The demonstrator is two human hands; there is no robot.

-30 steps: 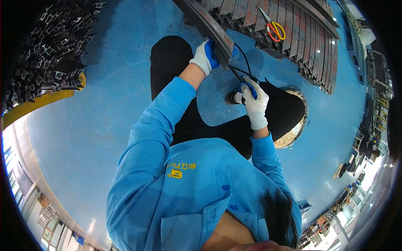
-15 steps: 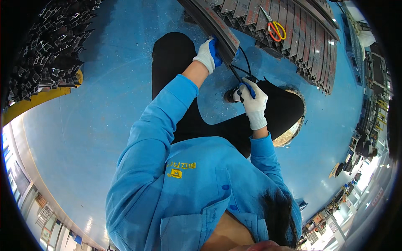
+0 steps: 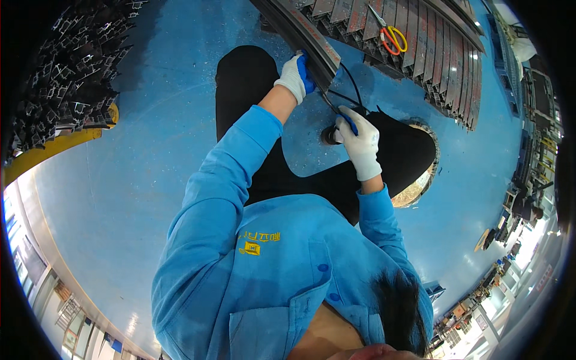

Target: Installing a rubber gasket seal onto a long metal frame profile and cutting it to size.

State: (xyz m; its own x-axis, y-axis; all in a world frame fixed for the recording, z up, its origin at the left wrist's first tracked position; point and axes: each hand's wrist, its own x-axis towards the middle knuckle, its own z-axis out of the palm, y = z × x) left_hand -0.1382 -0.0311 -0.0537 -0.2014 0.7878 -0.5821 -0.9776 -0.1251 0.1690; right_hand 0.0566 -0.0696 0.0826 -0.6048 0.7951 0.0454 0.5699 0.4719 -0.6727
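Note:
My left hand (image 3: pixel 293 78), in a white glove with a blue palm, grips a long dark grey profile (image 3: pixel 313 49) close to its near end. The profile slants down from the top edge. In a matching glove, my right hand (image 3: pixel 362 143) is closed on a thin black strip (image 3: pixel 329 102) that runs up to the profile's end. More of the black strip (image 3: pixel 357 87) loops beside that end, to the right. My fingertips on the right are partly hidden behind the glove's back.
Scissors (image 3: pixel 393 39) with red and yellow handles lie on a stack of grey profiles (image 3: pixel 447 66) at upper right. A pile of dark profiles (image 3: pixel 66 78) rests above a yellow support (image 3: pixel 54 146) at left. A round seat (image 3: pixel 415 191) shows beside my right leg.
My right hand has shifted slightly left and up, nearer the profile's end, still holding the strip. The left hand and the profile have moved only a little.

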